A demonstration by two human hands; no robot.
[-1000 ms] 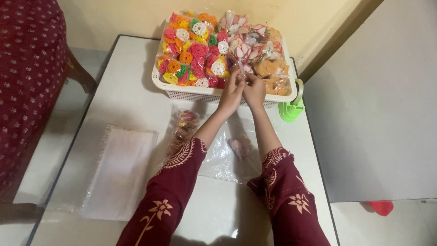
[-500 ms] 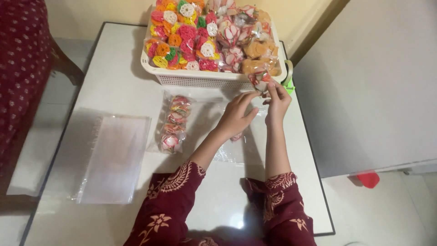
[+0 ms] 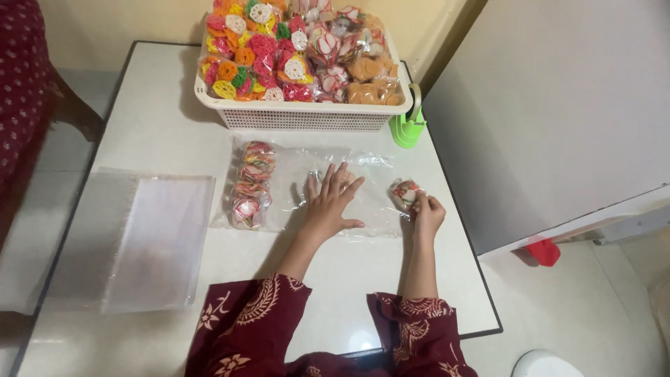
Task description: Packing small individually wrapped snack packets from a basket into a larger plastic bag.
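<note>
My left hand (image 3: 328,201) lies flat with fingers spread on a large clear plastic bag (image 3: 366,166) spread on the white table (image 3: 174,139). My right hand (image 3: 426,211) grips a small packet of red, white and green crackers (image 3: 405,193) at the bag's right edge. A row of similar cracker packets (image 3: 248,183) sits inside the bag's left end. A white basket (image 3: 293,119) heaped with colourful cracker packets stands at the table's far side.
A stack of flat clear plastic bags (image 3: 160,237) lies on the table's left part. A green clip-like object (image 3: 407,129) sits by the basket's right corner. A dark red patterned cloth (image 3: 24,84) is at far left. The table's right edge (image 3: 464,237) borders grey floor.
My right hand lifted a cracker packet out of the basket and brought it down to the bag's right edge. My left hand left the basket and pressed flat on the bag.
</note>
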